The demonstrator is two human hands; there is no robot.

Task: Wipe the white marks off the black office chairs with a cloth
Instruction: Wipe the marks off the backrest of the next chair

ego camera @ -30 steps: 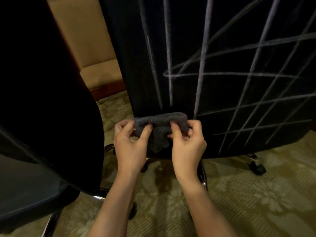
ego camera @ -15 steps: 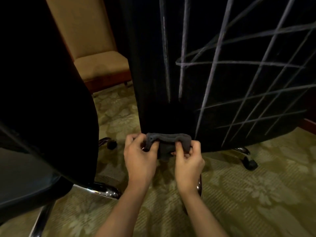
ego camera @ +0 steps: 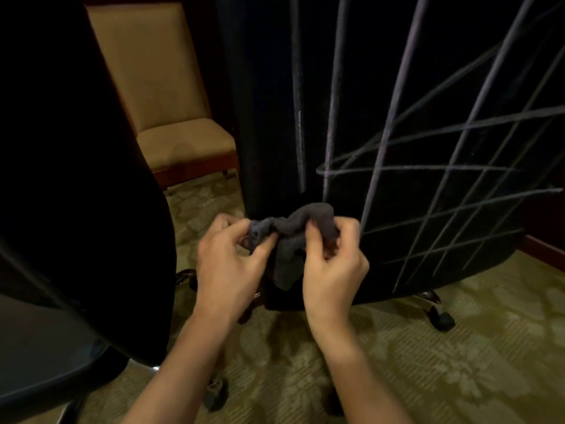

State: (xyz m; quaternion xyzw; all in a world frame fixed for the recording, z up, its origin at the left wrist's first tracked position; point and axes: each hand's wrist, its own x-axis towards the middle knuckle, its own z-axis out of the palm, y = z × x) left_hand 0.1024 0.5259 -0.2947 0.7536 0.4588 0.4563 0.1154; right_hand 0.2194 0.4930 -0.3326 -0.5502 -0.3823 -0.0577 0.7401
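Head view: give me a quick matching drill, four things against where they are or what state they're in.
Things:
1. cloth
2. marked chair back
3. tan chair
4. caster

States:
A. on the carpet, lower right
B. bunched between both hands
C. crossed with white lines
D. behind, at upper left

Pairs: 1-B, 2-C, 3-D, 4-A

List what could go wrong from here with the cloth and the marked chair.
1. The cloth is bunched between the left hand and right hand; wiped like this, it may skip lines.
2. The white marks criss-cross much of the black chair back, so chalk could smear rather than lift.
3. The chair sits on casters and might roll when pressed.
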